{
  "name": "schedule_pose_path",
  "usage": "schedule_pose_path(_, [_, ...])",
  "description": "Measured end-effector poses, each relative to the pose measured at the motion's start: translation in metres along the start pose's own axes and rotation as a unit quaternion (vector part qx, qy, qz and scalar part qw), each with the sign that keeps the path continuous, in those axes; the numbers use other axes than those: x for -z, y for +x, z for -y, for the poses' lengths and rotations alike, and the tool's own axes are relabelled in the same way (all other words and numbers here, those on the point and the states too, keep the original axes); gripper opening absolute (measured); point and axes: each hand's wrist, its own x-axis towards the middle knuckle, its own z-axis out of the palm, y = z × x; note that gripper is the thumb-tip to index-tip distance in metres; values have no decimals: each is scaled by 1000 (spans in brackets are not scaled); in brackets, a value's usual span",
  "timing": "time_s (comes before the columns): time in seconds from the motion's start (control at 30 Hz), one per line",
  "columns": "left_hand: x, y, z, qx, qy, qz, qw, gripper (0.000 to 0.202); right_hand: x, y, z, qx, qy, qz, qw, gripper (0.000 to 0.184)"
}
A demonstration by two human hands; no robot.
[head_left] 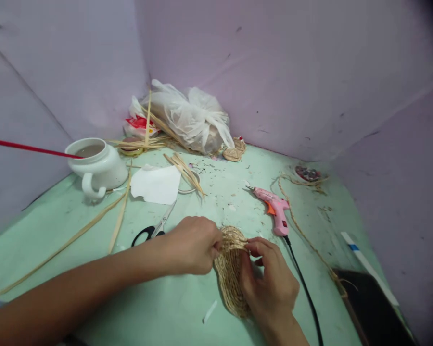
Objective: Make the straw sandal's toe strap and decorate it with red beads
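Your left hand (pixel 193 245) is closed and pinches the top edge of the flat oval mat of woven straw (pixel 228 276). Your right hand (pixel 270 278) grips its side, so the mat lies between them. You seem to be pressing the rim, which calls for a steady pinch. Well beyond your left hand, the white ceramic pot (pixel 101 168) holds, I think, brownish liquid.

left hand (pixel 193 245) + right hand (pixel 270 278): pinching woven straw mat (pixel 229 274) | glue gun (pixel 276 211) near

Soft, even light, faint shadows, slightly blurry, with dark vignetted right corners.
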Motion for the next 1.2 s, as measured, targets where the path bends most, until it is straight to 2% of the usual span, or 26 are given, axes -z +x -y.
schedule_pose_path(0.1, [-15,-8,1,-11,1,39,999,14,2,2,4,22,-52,-6,998,14])
schedule_pose_path(0.2, [-21,-12,6,8,-31,34,999,18,2,6,6,104,-80,4,991,18])
schedule_pose_path(0.27, [-24,-14,11,36,-92,27,995,17,1,9,6,158,-50,32,986,22])
schedule_pose_path(0.33, [-29,-13,16,91,-192,20,977,14,-1,10,5,182,-10,65,981,24])
schedule_pose_path(0.5, [-40,-9,19,202,-366,43,907,17,-4,10,1,138,18,77,987,16])
schedule_pose_path(0.63, [-39,-7,11,290,-509,55,809,26,-3,8,0,113,20,65,991,13])
schedule_pose_path(0.7, [-39,-7,6,309,-517,63,796,28,-2,6,0,96,26,57,993,13])
schedule_pose_path(0.8, [-40,-7,-1,308,-517,83,794,33,0,3,-1,63,47,61,995,14])
schedule_pose_path(0.93, [-40,-4,-8,270,-564,145,767,18,5,2,-6,-7,131,46,990,16])
schedule_pose_path(1.0, [-37,-1,-13,244,-569,154,770,8,7,2,-11,-49,186,50,980,14])
schedule_pose_path(1.07, [-35,1,-19,229,-549,148,790,5,8,3,-15,-93,240,64,964,13])
schedule_pose_path(1.13, [-35,1,-24,212,-508,141,823,7,9,2,-17,-132,283,61,948,13])
schedule_pose_path(1.2, [-36,-3,-28,176,-444,117,871,11,8,1,-18,-155,305,47,939,14])
